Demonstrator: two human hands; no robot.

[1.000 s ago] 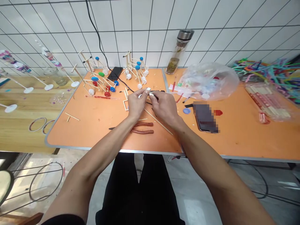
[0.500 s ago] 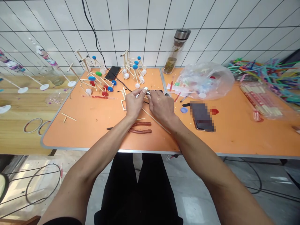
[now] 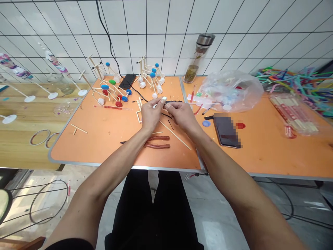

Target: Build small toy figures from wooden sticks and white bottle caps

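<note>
My left hand (image 3: 151, 114) and my right hand (image 3: 180, 115) are close together above the orange table (image 3: 104, 139). The left fingers pinch a small white plastic piece (image 3: 163, 99). The right fingertips hold a thin dark strip (image 3: 173, 102) next to it, and its exact form is hidden by the fingers. A black cable (image 3: 137, 94) runs across the table towards my hands. Just below them lie a long wooden stick (image 3: 174, 135) and red-handled pliers (image 3: 157, 142).
Stick models with coloured and white caps (image 3: 104, 91) (image 3: 151, 78) stand at the back. Also there are a black phone (image 3: 127, 81), a plastic bag (image 3: 231, 91), a glass bottle (image 3: 197, 58), a phone with a blurred patch (image 3: 226, 131), and bundled straws (image 3: 293, 85) to the right.
My right hand has eased slightly to the right and its fingers have straightened, and the hands sit a little further apart. The view has shifted slightly. The white piece stays in my left fingers.
</note>
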